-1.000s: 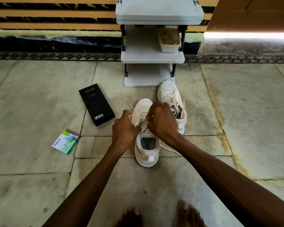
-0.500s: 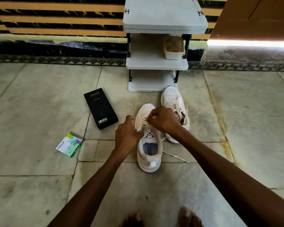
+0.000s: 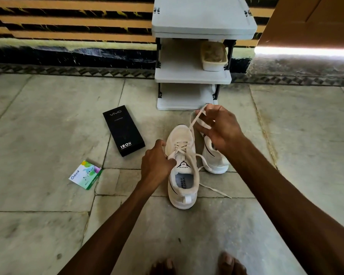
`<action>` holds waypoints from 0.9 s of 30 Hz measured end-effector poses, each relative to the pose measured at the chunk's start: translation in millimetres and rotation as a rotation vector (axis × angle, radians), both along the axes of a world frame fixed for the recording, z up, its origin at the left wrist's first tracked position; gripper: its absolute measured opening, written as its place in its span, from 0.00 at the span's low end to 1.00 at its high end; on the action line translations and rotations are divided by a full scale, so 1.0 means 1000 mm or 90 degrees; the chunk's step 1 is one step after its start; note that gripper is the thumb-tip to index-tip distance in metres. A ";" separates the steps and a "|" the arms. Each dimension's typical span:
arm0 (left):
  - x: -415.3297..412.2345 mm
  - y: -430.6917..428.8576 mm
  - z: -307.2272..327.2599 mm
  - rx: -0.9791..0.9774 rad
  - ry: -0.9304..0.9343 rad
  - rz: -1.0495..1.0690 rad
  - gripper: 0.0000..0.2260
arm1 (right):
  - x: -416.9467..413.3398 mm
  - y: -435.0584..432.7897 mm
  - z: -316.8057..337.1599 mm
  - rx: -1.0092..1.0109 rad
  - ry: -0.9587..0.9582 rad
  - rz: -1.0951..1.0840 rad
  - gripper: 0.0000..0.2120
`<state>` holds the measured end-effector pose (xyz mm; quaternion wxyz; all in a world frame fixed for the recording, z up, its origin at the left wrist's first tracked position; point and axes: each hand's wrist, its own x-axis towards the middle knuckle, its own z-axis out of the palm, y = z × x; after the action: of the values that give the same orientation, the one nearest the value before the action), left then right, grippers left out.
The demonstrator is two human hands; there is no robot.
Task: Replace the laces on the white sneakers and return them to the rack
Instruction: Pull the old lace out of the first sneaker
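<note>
A stone slab floor [image 3: 48, 126] fills the view, and the near sneaker [image 3: 182, 175] stands upright on it, toe pointing away from the person. Beyond that sneaker's toe, against the wall, is a grey three-shelf rack [image 3: 193, 78] with a pale tub [image 3: 213, 56] on its middle shelf. The second sneaker [image 3: 216, 161] stands just right of the near one, partly hidden by the right arm. Left of the near sneaker and a little farther off lies a black box [image 3: 123, 130] printed "vivo" and "120W". Farther left and nearer the person is a small green and white packet [image 3: 85, 174] reading "Odonil". The near sneaker's tongue shows an "S" mark over "SPEED", and its insole reads "SPEED" and "FLEXIBLE". The right hand [image 3: 220, 132] is raised above the near sneaker's toe, pinching a strand of the lace [image 3: 180, 146] drawn up from the eyelets. One loose end trails on the floor right of the heel. The left hand [image 3: 157, 165] pinches the near sneaker's left eyelet edge beside the tongue, though lace may be caught in that pinch too. Bare toes [image 3: 228, 262] show behind the heel.
</note>
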<state>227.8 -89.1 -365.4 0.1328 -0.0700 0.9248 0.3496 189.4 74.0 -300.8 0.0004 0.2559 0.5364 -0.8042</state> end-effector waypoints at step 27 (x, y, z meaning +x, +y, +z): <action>0.001 0.004 -0.004 0.000 -0.016 0.040 0.20 | 0.025 -0.019 -0.033 0.116 -0.052 0.263 0.12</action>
<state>229.3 -84.9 -369.6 0.1333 -0.1032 0.9205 0.3525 214.7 54.6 -333.7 0.1634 0.1718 0.6476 -0.7241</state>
